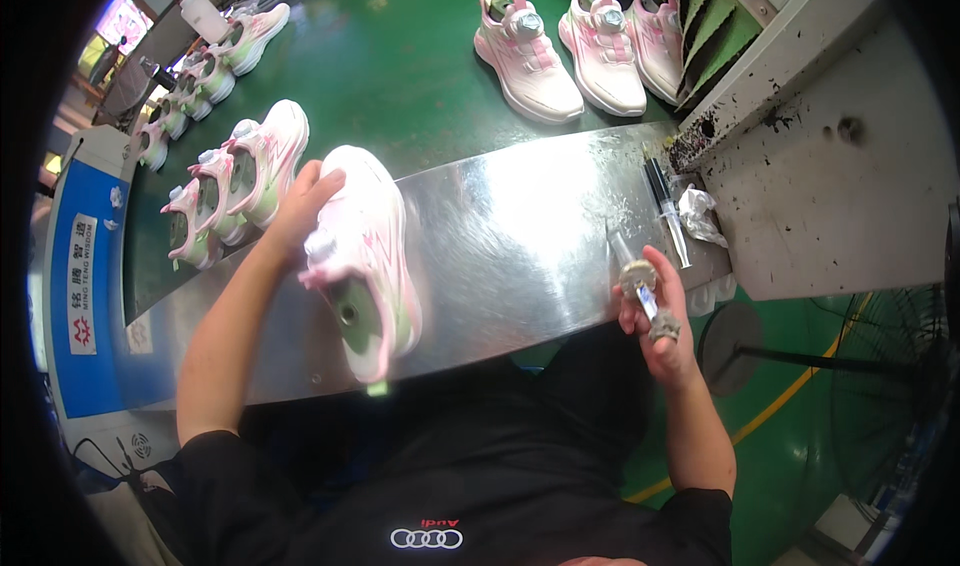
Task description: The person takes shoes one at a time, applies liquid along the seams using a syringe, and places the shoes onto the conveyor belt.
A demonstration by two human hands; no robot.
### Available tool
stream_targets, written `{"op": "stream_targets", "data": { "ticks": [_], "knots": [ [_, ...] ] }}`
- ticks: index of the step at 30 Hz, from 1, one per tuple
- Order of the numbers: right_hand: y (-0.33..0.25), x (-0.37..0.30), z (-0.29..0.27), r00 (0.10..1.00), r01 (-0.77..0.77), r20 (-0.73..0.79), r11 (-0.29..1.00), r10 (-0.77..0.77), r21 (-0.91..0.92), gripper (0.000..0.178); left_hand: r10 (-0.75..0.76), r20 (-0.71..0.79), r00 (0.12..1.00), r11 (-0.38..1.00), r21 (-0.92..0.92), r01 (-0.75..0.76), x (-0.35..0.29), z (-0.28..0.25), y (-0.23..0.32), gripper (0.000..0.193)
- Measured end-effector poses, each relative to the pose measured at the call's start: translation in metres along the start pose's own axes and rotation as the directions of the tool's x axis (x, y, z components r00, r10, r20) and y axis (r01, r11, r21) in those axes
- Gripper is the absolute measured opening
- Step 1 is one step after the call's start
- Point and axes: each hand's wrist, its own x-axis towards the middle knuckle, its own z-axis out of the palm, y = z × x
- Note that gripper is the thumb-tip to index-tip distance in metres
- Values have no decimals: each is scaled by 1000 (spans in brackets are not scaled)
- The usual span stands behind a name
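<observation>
My left hand (pixel 297 206) grips a white and pink sneaker (pixel 380 236) by its side, near the toe. The shoe is tilted over the steel ledge, toe away from me, its green lining showing at the heel opening. At the right, over the ledge's front edge, my right hand (pixel 665 321) is closed round a small slim tool (pixel 640 284). This tool has a clear tapered tip, a beige round collar and a grey lump near its other end; its exact kind is unclear. Close to that hand a syringe (pixel 670 216) with a dark section lies on the ledge.
Matching sneakers stand in a row (pixel 235 171) on the green belt (pixel 400 56) at left, with more behind. Others (pixel 530 61) stand at the far right beside green flaps (pixel 705 31). Crumpled white tissue (pixel 702 216) lies by a metal housing (pixel 840 156). A fan (pixel 890 366) stands right.
</observation>
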Motion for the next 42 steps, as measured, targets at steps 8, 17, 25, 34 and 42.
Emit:
{"op": "stream_targets", "data": {
  "ticks": [8, 17, 25, 34, 42],
  "knots": [
    [-32, -14, 28, 975, 9, 222, 998, -23, 67, 116, 337, -75, 939, 786, -526, -324, -58, 37, -6, 41],
    [-76, 10, 88, 865, -49, 445, 843, -233, 536, 107, 431, 137, 892, 519, -846, -120, -78, 52, 5, 64],
    [-96, 18, 131, 839, -120, 504, 832, -207, 542, 88, 601, 155, 784, 575, -765, -289, -85, 53, 0, 64],
    [-93, 20, 142, 826, -127, 527, 845, -200, 519, 85, 638, 190, 746, 595, -736, -321, -95, 54, 8, 61],
    [-94, 15, 145, 861, -144, 482, 832, -161, 535, 87, 622, 177, 763, 613, -716, -334, -99, 52, 10, 59]
  ]
}}
